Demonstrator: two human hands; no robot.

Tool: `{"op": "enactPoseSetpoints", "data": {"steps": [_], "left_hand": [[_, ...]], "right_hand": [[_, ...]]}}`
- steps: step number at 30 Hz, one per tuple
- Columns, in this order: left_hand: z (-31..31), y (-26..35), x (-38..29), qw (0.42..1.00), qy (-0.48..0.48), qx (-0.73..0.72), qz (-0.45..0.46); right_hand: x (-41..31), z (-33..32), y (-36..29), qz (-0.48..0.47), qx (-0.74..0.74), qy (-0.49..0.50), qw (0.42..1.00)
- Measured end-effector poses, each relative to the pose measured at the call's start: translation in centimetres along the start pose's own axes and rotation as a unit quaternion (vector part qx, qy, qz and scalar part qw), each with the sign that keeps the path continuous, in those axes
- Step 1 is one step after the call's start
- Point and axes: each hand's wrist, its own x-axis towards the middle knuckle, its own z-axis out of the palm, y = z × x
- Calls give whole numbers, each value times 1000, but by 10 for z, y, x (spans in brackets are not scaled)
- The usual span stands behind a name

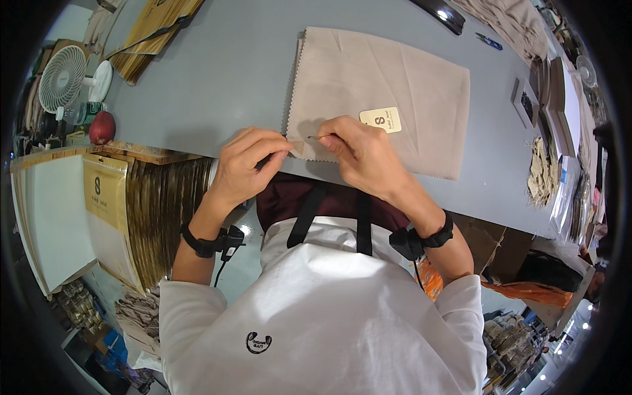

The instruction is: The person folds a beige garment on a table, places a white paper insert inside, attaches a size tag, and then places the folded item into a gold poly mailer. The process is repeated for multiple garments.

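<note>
A folded beige cloth (419, 103) with a zigzag-cut edge lies on the grey table (207, 98) before me. Thumb and fingertips of my left hand (252, 160) pinch the cloth's near left corner, beside a small tan triangular patch (298, 147). Just above the cloth, my right hand (363, 153) pinches a small dark looped piece (313, 138), perhaps a pin or a cord; it is too small to tell. A cream cardboard tag (390, 120) with printing rests on the cloth, partly behind my right hand.
At the left are a white fan (63, 79), a plastic bottle (81, 113), a dark red fruit (102, 128) and gold packaging bags (133, 59). A smartphone (447, 17), blue thread snips (489, 41), a small tray (524, 102) and fabric scraps (542, 173) lie right.
</note>
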Motion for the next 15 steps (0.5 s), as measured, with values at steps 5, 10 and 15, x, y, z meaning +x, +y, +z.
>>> {"op": "enactPoseSetpoints", "data": {"steps": [5, 10, 15], "left_hand": [[1, 1, -1, 999, 7, -31, -35], [6, 3, 8, 995, -1, -63, -83], [11, 6, 11, 987, 25, -83, -137]], "right_hand": [[11, 7, 5, -32, -37, -37, 998], [18, 9, 6, -64, -70, -68, 993], [22, 14, 7, -68, -17, -44, 997]]}}
